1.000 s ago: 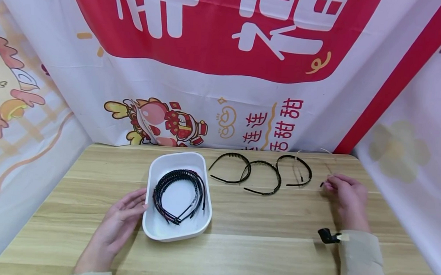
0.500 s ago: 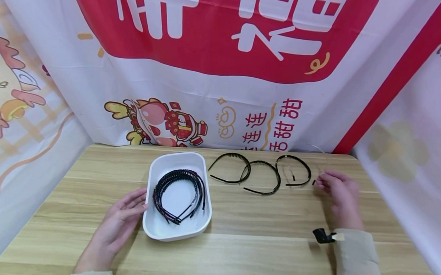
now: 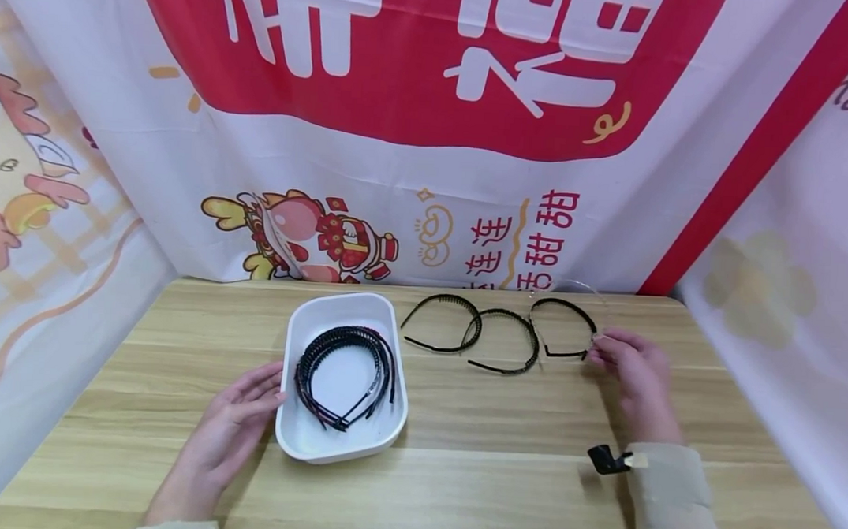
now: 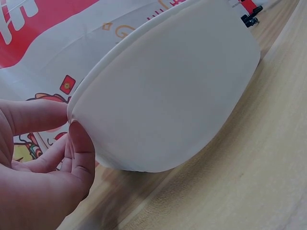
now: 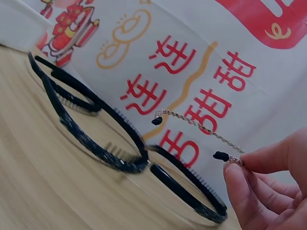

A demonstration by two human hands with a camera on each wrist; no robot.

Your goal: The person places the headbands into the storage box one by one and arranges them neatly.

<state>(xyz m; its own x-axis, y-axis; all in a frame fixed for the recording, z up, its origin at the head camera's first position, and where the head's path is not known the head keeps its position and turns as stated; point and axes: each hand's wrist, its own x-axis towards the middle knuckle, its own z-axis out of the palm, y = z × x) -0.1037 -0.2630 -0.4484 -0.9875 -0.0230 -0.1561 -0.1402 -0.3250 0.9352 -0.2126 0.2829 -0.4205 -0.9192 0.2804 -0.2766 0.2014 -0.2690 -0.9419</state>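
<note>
My left hand [image 3: 235, 426] rests against the left side of a white plastic bin [image 3: 397, 421], its thumb and fingertips touching near the rim; the left wrist view shows this hand [image 4: 48, 158] beside the bin's outer wall [image 4: 168, 91]. Inside the bin lie several nested black headbands [image 3: 308, 362]. My right hand [image 3: 633, 368] pinches one end of a thin, twisted, metallic-looking headband [image 5: 201, 128] with black tips, raised above the table. Three black toothed headbands, the left [image 3: 438, 349], middle [image 3: 536, 350] and right [image 3: 571, 305], lie in a row behind it.
The wood-grain table [image 3: 486, 472] meets a printed white and red cloth [image 3: 428, 162] at its back edge. Cloth also hangs along the left and right sides. A black clip-like piece [image 3: 606, 459] is attached at the right sleeve cuff [image 3: 667, 472].
My right hand has moved left with the thin headband, which now overlaps the rightmost black headband in the head view. The left hand and the bin have stayed in place.
</note>
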